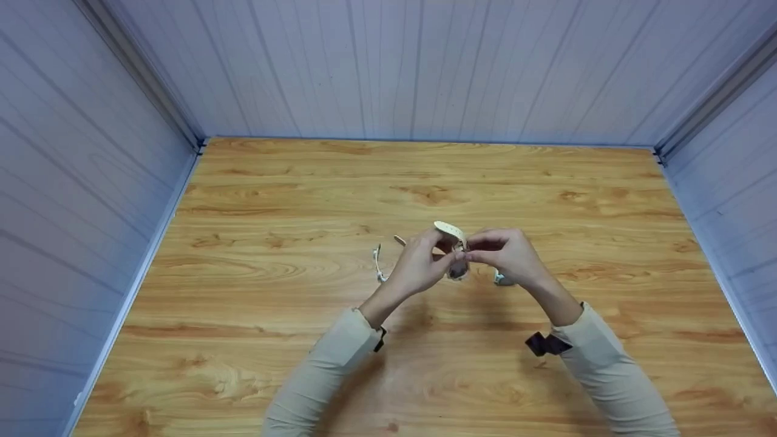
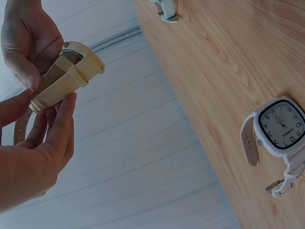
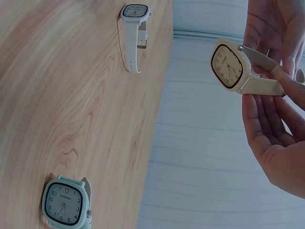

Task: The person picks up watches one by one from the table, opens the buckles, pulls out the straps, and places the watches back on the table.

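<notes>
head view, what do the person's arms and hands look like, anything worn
A light beige fabric left sleeve and a matching right sleeve, both creased; small black pieces show at their ends. The bare left grip and bare right grip wear no gloves.

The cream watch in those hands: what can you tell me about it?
The cream watch has a rounded-square case, a black-rimmed, numbered dial and a smooth, leather-like strap with holes and a loop. It is held tilted above the table, the left hand and right hand both pinching its strap. Whether the strap is fastened, I cannot tell.
</notes>
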Available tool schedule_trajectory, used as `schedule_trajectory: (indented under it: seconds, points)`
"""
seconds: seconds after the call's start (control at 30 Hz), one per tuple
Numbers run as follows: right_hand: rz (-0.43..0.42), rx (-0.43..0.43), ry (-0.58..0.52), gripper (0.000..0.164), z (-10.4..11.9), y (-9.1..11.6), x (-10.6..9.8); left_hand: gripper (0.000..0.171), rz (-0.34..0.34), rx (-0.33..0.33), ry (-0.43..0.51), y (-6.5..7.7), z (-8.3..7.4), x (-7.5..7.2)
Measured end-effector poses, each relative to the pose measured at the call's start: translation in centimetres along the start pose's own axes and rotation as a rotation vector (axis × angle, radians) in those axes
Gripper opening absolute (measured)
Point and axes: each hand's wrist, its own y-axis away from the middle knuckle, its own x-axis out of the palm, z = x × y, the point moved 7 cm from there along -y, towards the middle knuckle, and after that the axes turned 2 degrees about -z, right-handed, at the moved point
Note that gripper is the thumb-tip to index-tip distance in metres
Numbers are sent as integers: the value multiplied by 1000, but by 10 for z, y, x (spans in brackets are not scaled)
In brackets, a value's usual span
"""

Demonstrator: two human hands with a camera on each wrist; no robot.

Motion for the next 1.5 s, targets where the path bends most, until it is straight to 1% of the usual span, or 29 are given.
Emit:
schedule_trajectory:
  seconds: [0.13,0.3,0.43,0.57,0.8,1.0,1.23,1.4,1.5]
  points:
    - [-7,-15,13,20,2,1,0,17,6,-13,-7,0,0,1]
    - [-3,-17,12,20,2,1,0,15,-8,-1,3,-1,1,1]
    - [8,-5,1,22,1,1,0,14,-22,6,13,0,1,0]
    - [13,8,0,23,0,1,1,13,-34,-3,8,0,1,-1]
    - [16,29,-14,20,0,1,2,13,-33,-18,31,1,1,-2]
    - [6,9,17,20,0,1,0,14,-26,-28,51,1,3,-2]
    - [2,-34,78,21,2,2,-1,14,-24,-39,31,1,3,-3]
    - [7,-12,67,21,1,1,-2,13,-29,-36,42,1,3,-4]
    - [10,8,80,19,4,1,-2,13,-34,-36,51,0,4,-5]
